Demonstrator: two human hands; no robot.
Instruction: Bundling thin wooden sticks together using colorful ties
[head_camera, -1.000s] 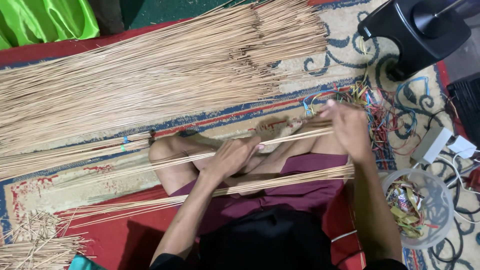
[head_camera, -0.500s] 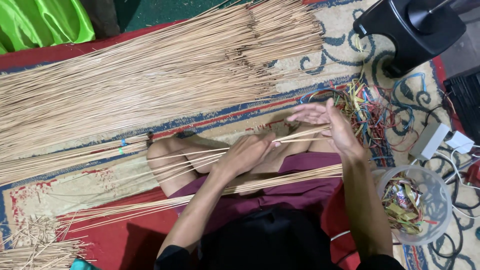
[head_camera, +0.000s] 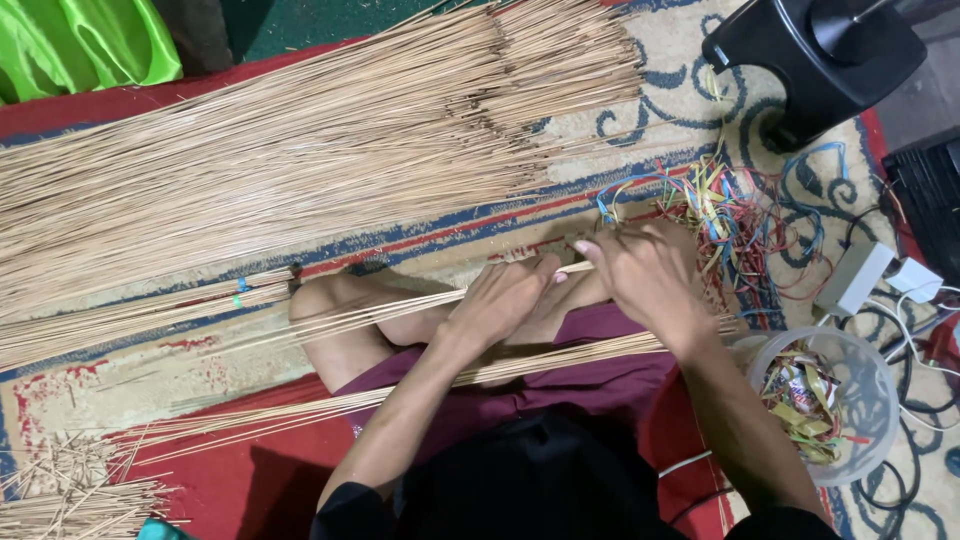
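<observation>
A broad heap of thin sticks (head_camera: 300, 130) covers the patterned rug (head_camera: 480, 235). Over the person's bent knee, a small stick bundle (head_camera: 380, 312) runs leftward. The left hand (head_camera: 500, 300) has its grip wrapped around it; the right hand (head_camera: 645, 270) pinches its end beside loose coloured ties (head_camera: 740, 215).

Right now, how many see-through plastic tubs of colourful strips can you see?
1. The clear plastic tub sits on the rug at the lower right, beside the person's right forearm, holding yellow and red strips. More loose strips lie on the rug above it; other tubs may be out of frame.
</observation>
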